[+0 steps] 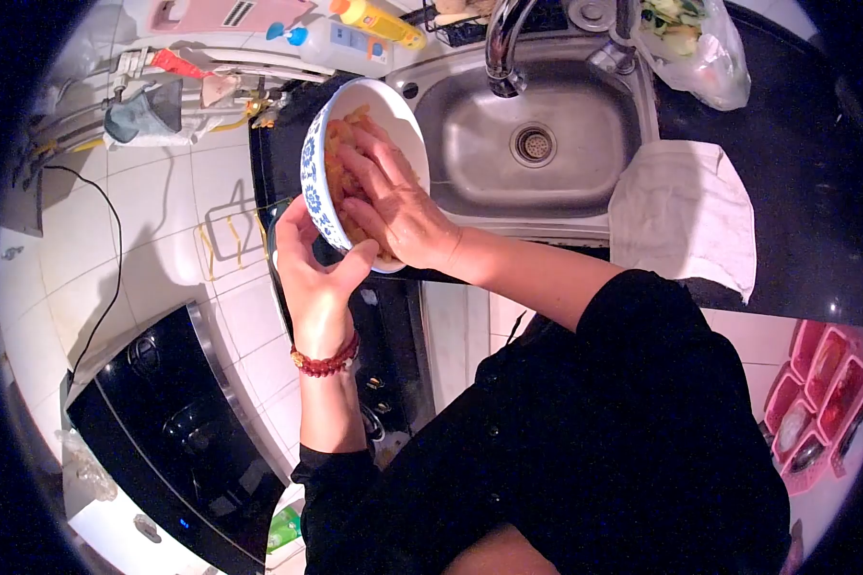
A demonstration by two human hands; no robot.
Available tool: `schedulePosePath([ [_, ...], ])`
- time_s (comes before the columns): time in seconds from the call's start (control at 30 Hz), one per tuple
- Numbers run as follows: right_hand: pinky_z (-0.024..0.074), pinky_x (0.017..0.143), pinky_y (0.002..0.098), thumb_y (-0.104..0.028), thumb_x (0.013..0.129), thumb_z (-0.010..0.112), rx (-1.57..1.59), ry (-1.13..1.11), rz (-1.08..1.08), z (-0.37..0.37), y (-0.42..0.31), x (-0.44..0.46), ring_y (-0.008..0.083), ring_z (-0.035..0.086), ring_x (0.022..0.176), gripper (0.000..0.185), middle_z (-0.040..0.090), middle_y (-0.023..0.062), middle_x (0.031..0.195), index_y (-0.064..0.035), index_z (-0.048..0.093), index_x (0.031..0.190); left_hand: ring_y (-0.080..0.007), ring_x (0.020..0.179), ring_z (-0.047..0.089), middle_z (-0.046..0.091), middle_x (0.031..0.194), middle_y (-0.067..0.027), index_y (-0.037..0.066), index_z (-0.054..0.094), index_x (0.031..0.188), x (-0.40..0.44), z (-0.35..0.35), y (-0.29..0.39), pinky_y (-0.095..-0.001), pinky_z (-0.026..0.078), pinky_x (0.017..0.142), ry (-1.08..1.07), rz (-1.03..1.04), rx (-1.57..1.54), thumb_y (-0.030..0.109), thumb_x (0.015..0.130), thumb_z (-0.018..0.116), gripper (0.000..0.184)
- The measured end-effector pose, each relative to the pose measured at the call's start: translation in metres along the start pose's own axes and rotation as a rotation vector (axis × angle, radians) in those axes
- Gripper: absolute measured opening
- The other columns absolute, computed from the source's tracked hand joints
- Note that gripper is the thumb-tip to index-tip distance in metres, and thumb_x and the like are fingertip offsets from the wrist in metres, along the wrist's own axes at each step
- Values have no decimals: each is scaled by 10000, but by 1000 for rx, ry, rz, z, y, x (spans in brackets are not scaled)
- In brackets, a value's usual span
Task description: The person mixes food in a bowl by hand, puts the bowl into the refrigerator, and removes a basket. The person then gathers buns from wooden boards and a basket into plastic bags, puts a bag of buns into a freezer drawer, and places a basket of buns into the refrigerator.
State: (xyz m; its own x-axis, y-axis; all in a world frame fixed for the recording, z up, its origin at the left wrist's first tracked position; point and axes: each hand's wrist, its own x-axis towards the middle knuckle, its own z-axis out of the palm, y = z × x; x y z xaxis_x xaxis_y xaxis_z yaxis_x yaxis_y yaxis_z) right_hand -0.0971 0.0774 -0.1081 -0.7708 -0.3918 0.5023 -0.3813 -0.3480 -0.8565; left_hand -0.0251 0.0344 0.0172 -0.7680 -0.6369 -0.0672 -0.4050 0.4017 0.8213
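A white bowl with blue floral patterning [314, 177] is tilted at the left end of the sink, its opening turned to the right. Wet, pale orange-brown pieces of food [337, 172] lie inside; their exact kind I cannot make out. My left hand [318, 278], with a red beaded bracelet at the wrist, grips the bowl's near lower side, thumb toward the rim. Inside the bowl, my right hand [398, 206] lies on the food with its fingers stretched and somewhat apart. Part of the food is hidden beneath that hand.
A steel sink [470, 182] with a faucet [503, 72] adjoins the bowl. To its right are a white cloth [686, 216] and a plastic bag of vegetable scraps [695, 48]. Bottles [340, 48] stand behind. A black range hood [177, 441] appears lower left.
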Motion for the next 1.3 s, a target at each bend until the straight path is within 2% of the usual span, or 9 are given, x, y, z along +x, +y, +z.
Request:
schedulePosePath([
  [0.5,244,1106,537,-188,833,637,-12,8,-19,-8,5,3,453,266,1350,594,339,210,1407,-65,411,1368,-199,1023,548,555,1121,-98,-29,455,1249,2,1,-10,-337,445,925,-39,-4,-149,33,648,686,647],
  [0.63,269,1085,536,-221,863,620,-375,-194,-133,-17,8,9,416,304,1341,550,383,179,1382,-86,420,1357,-195,970,605,568,1149,-95,-3,450,1278,-6,0,-66,-328,511,832,-24,-214,-596,137,739,603,578],
  [0.7,272,1070,548,-286,880,595,-496,-460,-106,-20,9,10,401,329,1326,529,408,171,1373,-104,439,1352,-332,1204,514,485,1351,-146,11,380,1376,-16,1,-108,-516,491,940,-41,-349,-980,160,751,613,684],
  [0.83,333,1056,467,-314,893,557,-590,-604,-10,-23,1,12,360,447,1240,477,536,147,1262,-105,487,1316,-349,1230,492,476,1362,-146,34,389,1370,-39,24,-132,-541,473,970,-14,-439,-1256,129,769,599,643],
  [0.87,426,981,430,-306,874,570,-710,-795,-457,-33,11,22,342,528,1149,433,572,137,1208,-105,544,1256,-347,1230,492,478,1360,-146,34,393,1365,-43,28,-140,-540,473,968,-30,-447,-1316,123,768,598,637],
  [0.9,426,981,430,-306,874,570,-709,-842,-481,-36,18,24,342,528,1149,433,572,137,1208,-105,544,1256,-346,1230,492,481,1358,-147,34,397,1359,-47,32,-147,-540,474,967,-44,-457,-1375,117,767,597,631],
  [1.07,500,865,438,-369,742,700,-867,-1056,179,-38,-30,37,375,579,1027,585,560,151,1164,-109,546,1242,-296,1143,566,537,1294,-155,-17,394,1342,-70,20,-149,-480,499,930,6,-557,-1363,117,815,534,560],
  [1.17,507,833,450,-381,680,741,-914,-975,-158,-31,-39,10,378,580,1006,676,525,148,1183,-141,515,1270,-289,1167,549,526,1298,-166,-29,410,1311,-71,7,-153,-466,490,952,-73,-460,-1341,91,817,531,522],
  [1.3,510,819,460,-288,617,752,-1007,-1007,-52,6,-46,-1,363,587,987,728,502,142,1205,-183,487,1287,-310,1135,557,555,1253,-151,-15,440,1313,-78,-2,-160,-481,458,980,-120,-362,-1422,125,814,545,529],
])
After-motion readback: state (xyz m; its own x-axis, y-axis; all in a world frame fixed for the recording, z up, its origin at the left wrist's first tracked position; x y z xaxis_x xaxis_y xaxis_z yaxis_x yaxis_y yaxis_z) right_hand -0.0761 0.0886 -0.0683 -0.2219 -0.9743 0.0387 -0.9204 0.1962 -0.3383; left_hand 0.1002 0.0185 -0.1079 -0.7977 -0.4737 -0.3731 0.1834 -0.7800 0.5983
